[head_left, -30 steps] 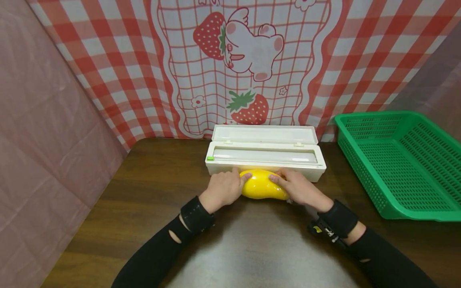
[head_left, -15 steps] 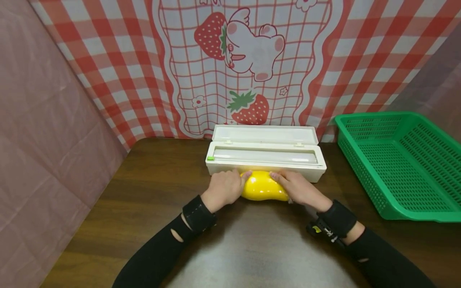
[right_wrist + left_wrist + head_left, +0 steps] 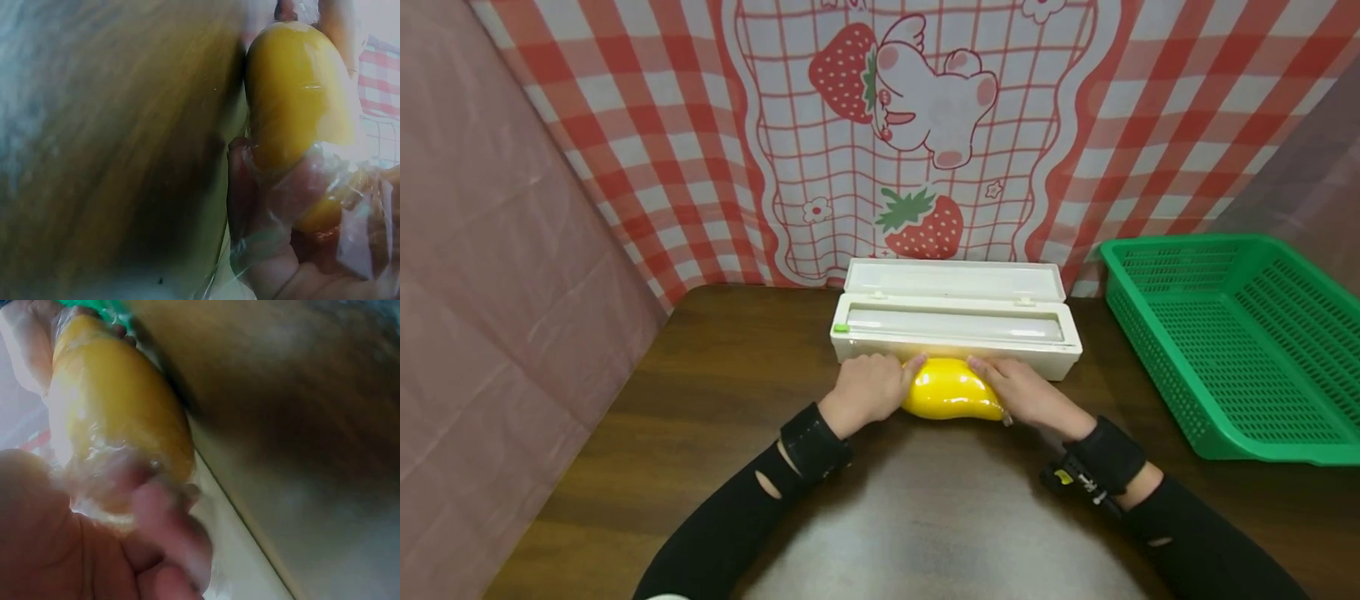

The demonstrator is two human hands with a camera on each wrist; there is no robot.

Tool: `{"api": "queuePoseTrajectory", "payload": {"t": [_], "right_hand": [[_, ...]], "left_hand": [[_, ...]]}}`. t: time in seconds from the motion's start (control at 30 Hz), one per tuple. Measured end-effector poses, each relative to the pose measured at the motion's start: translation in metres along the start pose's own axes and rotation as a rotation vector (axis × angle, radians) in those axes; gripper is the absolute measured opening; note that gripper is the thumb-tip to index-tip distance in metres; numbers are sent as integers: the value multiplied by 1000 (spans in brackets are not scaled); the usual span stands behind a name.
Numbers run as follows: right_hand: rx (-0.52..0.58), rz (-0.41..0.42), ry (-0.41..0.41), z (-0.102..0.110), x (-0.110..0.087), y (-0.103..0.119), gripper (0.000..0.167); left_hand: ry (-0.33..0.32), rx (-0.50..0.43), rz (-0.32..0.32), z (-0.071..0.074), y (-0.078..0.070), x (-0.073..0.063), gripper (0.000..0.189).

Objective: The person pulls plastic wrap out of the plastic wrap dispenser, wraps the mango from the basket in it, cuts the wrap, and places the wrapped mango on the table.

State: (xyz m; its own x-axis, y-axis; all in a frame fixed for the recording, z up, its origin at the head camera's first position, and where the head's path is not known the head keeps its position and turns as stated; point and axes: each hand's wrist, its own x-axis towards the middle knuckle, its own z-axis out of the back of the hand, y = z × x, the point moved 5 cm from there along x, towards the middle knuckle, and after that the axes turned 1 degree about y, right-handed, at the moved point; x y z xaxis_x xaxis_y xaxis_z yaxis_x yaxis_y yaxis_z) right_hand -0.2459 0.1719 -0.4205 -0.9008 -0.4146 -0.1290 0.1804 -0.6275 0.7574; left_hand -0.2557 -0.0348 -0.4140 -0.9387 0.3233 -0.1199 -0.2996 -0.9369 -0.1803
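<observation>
Nearest the body, black fabric sleeves (image 3: 715,521) run down to black wristbands (image 3: 808,442), a brown wood-grain table (image 3: 722,375) below them. Beyond the wristbands, the left hand (image 3: 868,390) grips one end of a glossy yellow, mango-shaped object (image 3: 951,389), its thumb on top and its fingers curled round the side. The right hand (image 3: 1026,390) grips the other end in the same way, so the object lies between the two hands; whether it rests on the table cannot be told. Clear, crinkled plastic film (image 3: 359,237) covers the object and bunches about the right hand's fingers.

Just beyond both hands stands a long white plastic box (image 3: 955,350), its lid (image 3: 955,281) raised at the back, a pale roll (image 3: 955,325) inside and a small bright-green tab (image 3: 842,328) at its left-hand end. Well off to the right hand's side sits a green perforated plastic basket (image 3: 1247,350). Farthest from the hands hangs a red-and-white checked cloth (image 3: 685,142) printed with strawberries.
</observation>
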Motion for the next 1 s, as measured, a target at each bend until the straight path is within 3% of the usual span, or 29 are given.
{"api": "queuePoseTrajectory", "payload": {"t": [0.17, 0.27, 0.4, 0.5, 0.57, 0.73, 1.0], "right_hand": [[67, -36, 30, 3, -5, 0, 57], [104, -55, 49, 5, -8, 0, 57], [124, -55, 80, 6, -12, 3, 56], [128, -52, 100, 8, -15, 6, 56], [131, -56, 104, 9, -16, 7, 56], [148, -65, 108, 11, -17, 9, 56], [149, -5, 240, 18, -21, 15, 46]], "left_hand": [[-80, 8, -15, 13, 2, -6, 79], [-168, 66, -40, 28, -2, -14, 83], [-238, 141, -193, 43, -18, -27, 84], [-211, 172, -348, 43, -34, -37, 92], [-189, 199, -406, 39, -41, -42, 99], [-179, 273, -431, 32, -49, -45, 105], [-221, 353, -463, 28, -49, -46, 98]]}}
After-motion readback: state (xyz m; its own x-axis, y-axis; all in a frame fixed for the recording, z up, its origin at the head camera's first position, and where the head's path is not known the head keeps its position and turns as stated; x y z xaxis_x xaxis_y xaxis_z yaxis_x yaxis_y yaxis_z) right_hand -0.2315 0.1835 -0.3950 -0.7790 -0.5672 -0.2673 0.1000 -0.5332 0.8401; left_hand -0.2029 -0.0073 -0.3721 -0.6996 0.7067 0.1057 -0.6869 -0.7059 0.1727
